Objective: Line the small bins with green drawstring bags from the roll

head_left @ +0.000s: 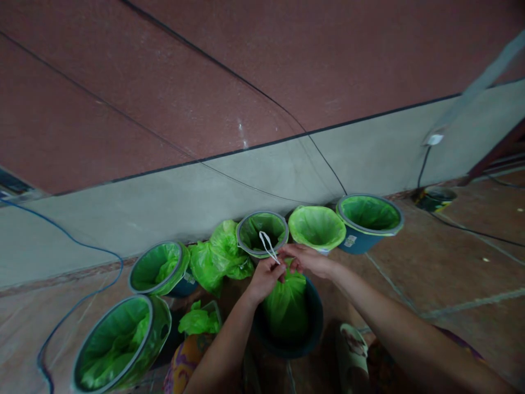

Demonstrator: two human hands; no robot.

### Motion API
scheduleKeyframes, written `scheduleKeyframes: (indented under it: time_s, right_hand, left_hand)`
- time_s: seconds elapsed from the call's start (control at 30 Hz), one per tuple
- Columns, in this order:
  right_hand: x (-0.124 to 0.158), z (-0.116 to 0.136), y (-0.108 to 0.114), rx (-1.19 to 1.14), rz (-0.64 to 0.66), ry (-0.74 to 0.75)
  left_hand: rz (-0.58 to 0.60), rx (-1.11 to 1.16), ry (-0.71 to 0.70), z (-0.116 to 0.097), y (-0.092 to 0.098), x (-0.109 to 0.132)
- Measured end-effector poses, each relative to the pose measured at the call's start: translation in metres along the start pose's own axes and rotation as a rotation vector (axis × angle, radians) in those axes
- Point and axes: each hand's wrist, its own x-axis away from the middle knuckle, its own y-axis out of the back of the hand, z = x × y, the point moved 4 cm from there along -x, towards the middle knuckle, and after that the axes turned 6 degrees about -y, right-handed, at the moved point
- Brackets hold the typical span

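Observation:
A green plastic bag [287, 309] stands inside a dark round bin [316, 323] in front of me, its top gathered into a narrow neck. My left hand [266, 280] is closed at that neck and pinches a white string [266, 244], whose loop sticks up past the fingers. From the other side, my right hand [305, 258] reaches in with curled fingers at the bag's neck, almost touching the left. Part of the bag's top and the string's lower end are hidden by the fingers.
Along the wall stand bins lined with green bags: a grey-rimmed bin [262, 253], a pale bin [317, 207] and a blue bin [361, 243]. Filled green bags [223, 254] lie left of them. Two tilted bins [152, 306] sit at left. A blue cable [88, 295] crosses the floor.

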Motion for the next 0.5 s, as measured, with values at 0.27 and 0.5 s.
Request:
scheduleKeyframes:
  time_s: [0.27,0.5]
  right_hand:
    - [0.000,-0.004,0.003,0.449,-0.017,0.021]
    - [0.000,-0.013,0.003,0.475,0.083,-0.062]
  left_hand:
    - [-0.207,0.077,0.157,0.005,0.009,0.002]
    - [-0.319,0.185,0.173,0.006,0.017,0.006]
